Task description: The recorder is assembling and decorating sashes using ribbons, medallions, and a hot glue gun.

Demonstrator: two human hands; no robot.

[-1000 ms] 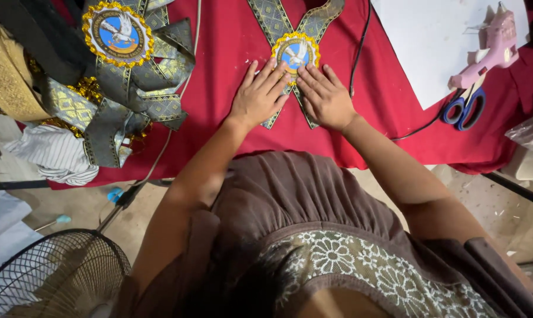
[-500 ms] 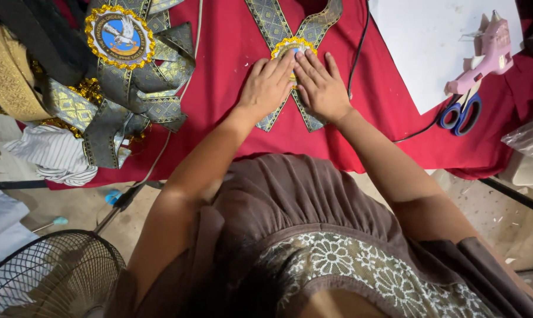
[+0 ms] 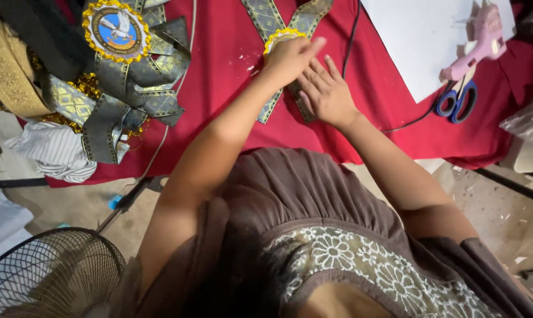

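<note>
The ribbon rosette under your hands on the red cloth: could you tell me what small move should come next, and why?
Probably press the left hand back down flat on the ribbon rosette. It looks half raised over the gold-fringed centre, while the right hand lies flat on the crossed tails, so only the lower part seems held against the red cloth.

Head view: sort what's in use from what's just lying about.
In use:
- left hand on the rosette
- right hand pressing its crossed ribbons

Lying about:
- finished rosettes
- glue gun
- scissors
- white sheet
- fan
</note>
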